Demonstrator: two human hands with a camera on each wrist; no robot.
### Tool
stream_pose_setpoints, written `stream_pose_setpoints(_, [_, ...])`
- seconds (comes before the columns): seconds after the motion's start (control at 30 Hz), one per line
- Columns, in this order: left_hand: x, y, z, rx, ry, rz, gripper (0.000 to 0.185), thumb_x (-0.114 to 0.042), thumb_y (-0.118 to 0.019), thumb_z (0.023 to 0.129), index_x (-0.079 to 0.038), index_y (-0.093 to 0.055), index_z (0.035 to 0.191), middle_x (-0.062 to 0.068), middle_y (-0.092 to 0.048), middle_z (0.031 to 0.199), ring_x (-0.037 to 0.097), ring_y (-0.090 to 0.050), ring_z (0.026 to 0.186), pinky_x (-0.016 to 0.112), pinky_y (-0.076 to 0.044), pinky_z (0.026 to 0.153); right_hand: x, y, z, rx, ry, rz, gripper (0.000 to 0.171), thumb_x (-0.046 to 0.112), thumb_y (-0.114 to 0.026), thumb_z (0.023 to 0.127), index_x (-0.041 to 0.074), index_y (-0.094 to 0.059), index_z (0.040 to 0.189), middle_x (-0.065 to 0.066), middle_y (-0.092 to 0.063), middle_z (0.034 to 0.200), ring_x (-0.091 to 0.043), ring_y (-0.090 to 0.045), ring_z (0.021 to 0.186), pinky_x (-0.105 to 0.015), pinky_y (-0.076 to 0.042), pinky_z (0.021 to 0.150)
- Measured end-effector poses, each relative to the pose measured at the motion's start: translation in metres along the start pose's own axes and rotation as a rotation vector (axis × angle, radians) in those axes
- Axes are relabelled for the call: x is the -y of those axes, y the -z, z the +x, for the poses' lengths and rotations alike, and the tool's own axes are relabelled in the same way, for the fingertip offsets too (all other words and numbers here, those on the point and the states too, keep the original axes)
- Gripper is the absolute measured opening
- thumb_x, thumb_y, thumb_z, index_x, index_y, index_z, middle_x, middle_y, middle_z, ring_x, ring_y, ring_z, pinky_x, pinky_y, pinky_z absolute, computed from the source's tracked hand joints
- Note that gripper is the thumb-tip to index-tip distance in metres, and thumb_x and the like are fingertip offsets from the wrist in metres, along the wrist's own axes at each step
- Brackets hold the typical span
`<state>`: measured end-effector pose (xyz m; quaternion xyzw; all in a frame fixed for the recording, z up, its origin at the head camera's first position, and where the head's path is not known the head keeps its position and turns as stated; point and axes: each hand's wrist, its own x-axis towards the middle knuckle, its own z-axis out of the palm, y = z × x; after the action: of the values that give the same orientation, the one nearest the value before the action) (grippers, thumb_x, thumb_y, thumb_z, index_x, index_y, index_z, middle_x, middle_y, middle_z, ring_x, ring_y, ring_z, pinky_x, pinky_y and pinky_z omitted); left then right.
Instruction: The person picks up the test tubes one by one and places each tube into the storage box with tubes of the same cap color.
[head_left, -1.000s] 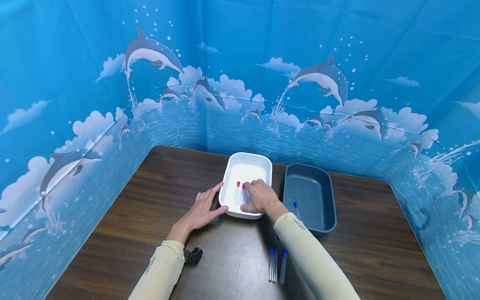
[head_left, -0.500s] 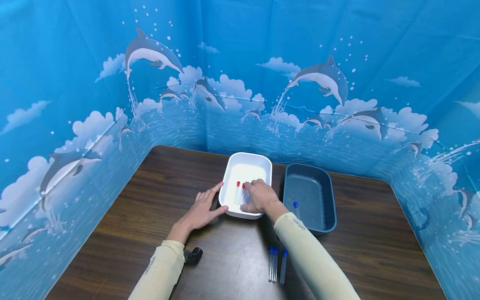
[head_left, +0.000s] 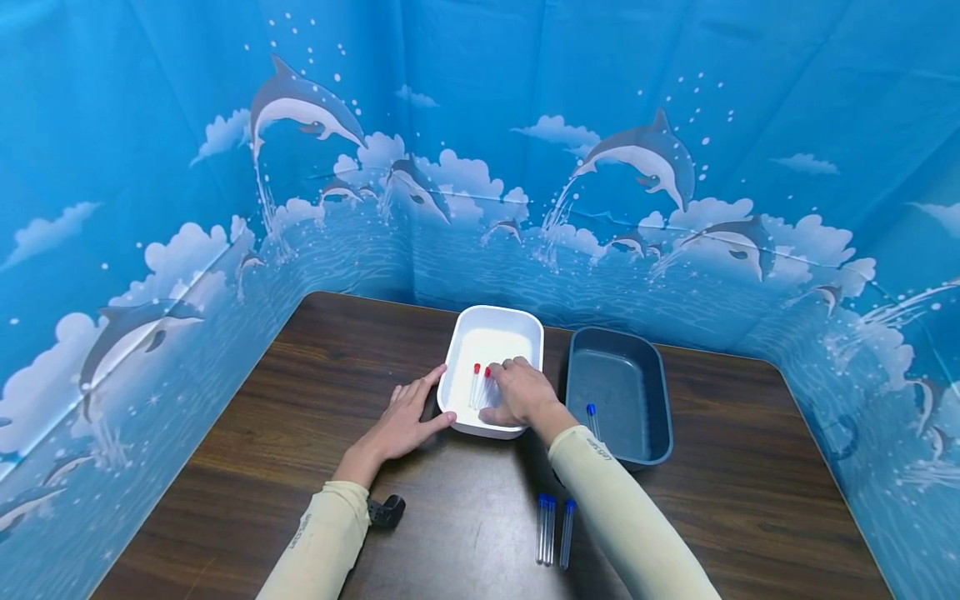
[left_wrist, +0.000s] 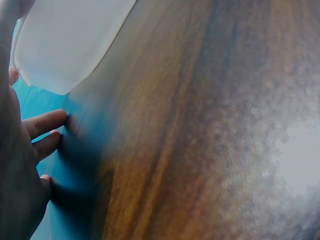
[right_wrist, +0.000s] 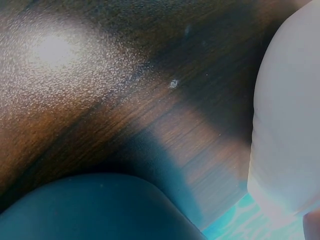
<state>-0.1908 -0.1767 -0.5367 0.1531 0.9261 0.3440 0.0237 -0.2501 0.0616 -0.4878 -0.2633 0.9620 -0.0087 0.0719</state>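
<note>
Head view forward and down over table [head_left: 450, 525], wrist views close in, all sharing white tray [head_left: 498, 343]

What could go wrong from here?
1. The right hand reaches into the white tray by the red-capped tubes and might knock them.
2. Three blue-capped tubes lie on the table close to the right sleeve; a low swing could roll them.
3. The left hand touches the tray's edge; a push could shift it.
</note>
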Motion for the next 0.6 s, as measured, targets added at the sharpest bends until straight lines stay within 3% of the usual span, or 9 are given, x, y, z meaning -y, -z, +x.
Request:
stream_pose_setpoints(0.3, [-0.0017, 0.0007, 0.0005, 0.012, 0.014, -0.003, 0.084, -0.073, -0.048, 0.088, -0.044, -0.008, 0.155, -0.003, -0.022, 0.161, 0.026, -0.024, 0.144, 0.061, -0.003, 0.114, -0.0023, 0.0014, -0.0017, -0.002, -0.001, 0.015, 0.087, 0.065, -0.069, 0.077, 0.015, -0.048, 0.144, -0.009, -0.056, 0.135, -0.028, -0.048, 0.123, -0.051, -0.044, 0.100])
stream_pose_setpoints(0.6, [0.0002, -0.0011, 0.0015, 0.009, 0.008, 0.002, 0.084, -0.072, -0.048, 0.089, -0.042, -0.009, 0.156, -0.003, -0.023, 0.160, 0.026, -0.025, 0.143, 0.061, -0.003, 0.114, -0.0037, 0.0015, -0.0033, -0.028, 0.004, 0.032, 0.085, 0.064, -0.069, 0.077, 0.015, -0.049, 0.144, -0.009, -0.055, 0.135, -0.028, -0.048, 0.124, -0.051, -0.044, 0.100])
